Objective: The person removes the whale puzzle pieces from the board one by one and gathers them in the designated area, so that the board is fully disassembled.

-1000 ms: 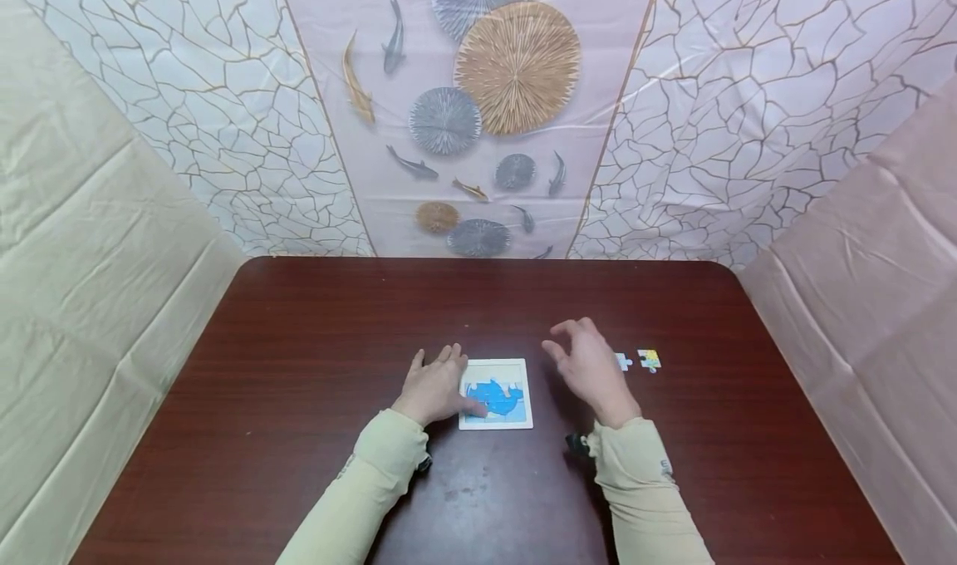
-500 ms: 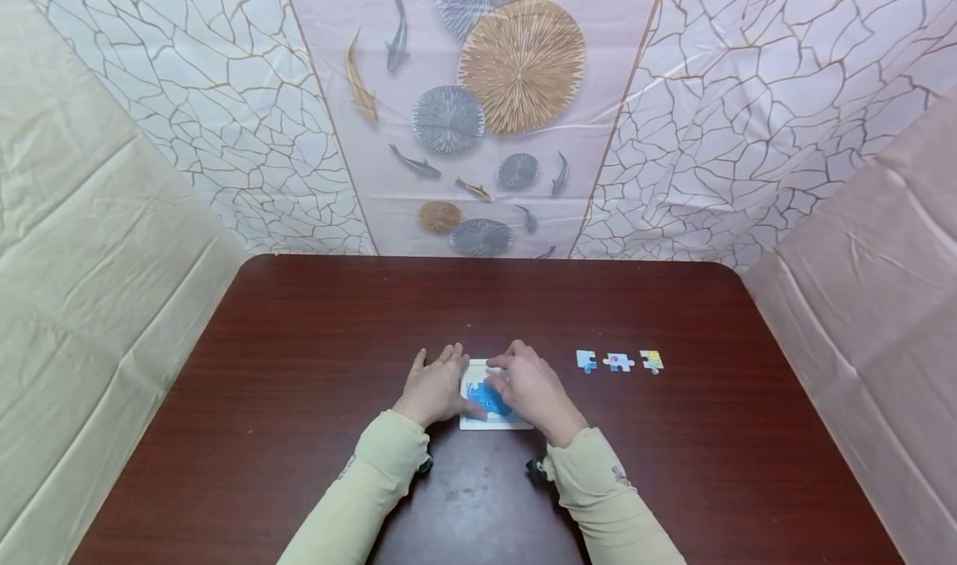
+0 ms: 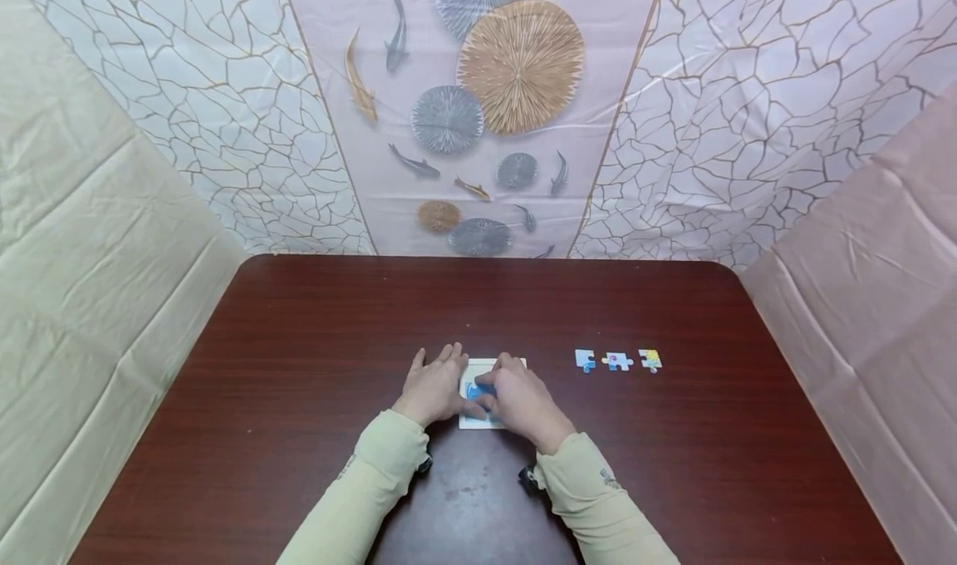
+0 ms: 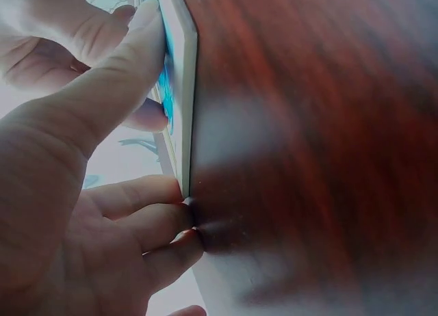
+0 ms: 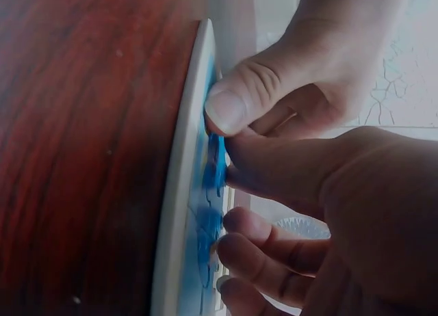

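Note:
A small jigsaw puzzle in a white tray (image 3: 469, 424) lies on the table, its blue picture partly covered by both hands. My left hand (image 3: 429, 392) rests along the tray's left side, fingers extended and touching the edge. Its thumb (image 5: 229, 111) presses down on the picture. Over the tray's right part is my right hand (image 3: 523, 403), fingers bent. In the right wrist view, its thumb and forefinger pinch a blue puzzle piece (image 5: 217, 159) that sits slightly raised on the picture; the other fingers hover close to the surface.
Three loose puzzle pieces lie in a row right of the tray: a white and blue one (image 3: 586, 360), a white one with a pink mark (image 3: 617, 361) and a yellow one (image 3: 650, 360). The dark red table (image 3: 336, 324) meets patterned cloth walls at the back and sides.
My right hand has moved left from beside the loose pieces onto the puzzle, uncovering the leftmost loose piece. Over the last half second it settles slightly lower. The left hand stays put.

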Motion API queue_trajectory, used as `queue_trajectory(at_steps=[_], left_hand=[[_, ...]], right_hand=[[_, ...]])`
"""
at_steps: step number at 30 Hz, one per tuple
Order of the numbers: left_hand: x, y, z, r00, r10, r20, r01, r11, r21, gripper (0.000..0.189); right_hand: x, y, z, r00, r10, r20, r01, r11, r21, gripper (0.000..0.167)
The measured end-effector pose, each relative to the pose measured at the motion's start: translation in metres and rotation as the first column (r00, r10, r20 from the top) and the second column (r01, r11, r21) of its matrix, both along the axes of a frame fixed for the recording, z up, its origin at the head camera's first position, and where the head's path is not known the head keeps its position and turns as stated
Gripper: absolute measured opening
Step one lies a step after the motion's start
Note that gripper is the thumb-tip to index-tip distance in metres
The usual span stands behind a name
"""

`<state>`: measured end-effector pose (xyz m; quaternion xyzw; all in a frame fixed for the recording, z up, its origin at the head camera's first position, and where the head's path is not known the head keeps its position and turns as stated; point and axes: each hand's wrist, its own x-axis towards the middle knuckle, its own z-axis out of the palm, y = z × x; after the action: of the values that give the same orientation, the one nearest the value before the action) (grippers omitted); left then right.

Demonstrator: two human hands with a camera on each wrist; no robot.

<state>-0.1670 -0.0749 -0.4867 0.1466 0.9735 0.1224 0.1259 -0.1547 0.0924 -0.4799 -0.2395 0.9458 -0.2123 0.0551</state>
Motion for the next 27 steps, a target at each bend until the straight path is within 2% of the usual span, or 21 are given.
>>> queue_trajectory(at_steps=[10,14,22,27], left_hand=[[0.001,0.001,0.003,1.000,0.003,-0.004,-0.003,1.000,0.014,0.105],[0.001,0.001,0.003,1.000,0.006,-0.007,-0.006,1.000,0.021,0.105],[0.002,0.001,0.001,1.000,0.004,-0.010,-0.004,1.000,0.017,0.104],[0.002,0.001,0.001,1.000,0.009,-0.009,-0.009,1.000,0.017,0.103]], right_hand=[[-0.003,-0.002,-0.003,1.000,-0.018,-0.025,0.018,0.999,0.028,0.023],[-0.006,-0.003,-0.003,1.000,-0.029,0.011,0.029,0.999,0.014,0.023],[-0.010,-0.005,0.000,0.985,-0.081,0.152,0.086,0.996,-0.033,0.023],[-0.010,-0.006,0.000,0.981,-0.088,0.174,0.103,0.992,-0.078,0.026]])
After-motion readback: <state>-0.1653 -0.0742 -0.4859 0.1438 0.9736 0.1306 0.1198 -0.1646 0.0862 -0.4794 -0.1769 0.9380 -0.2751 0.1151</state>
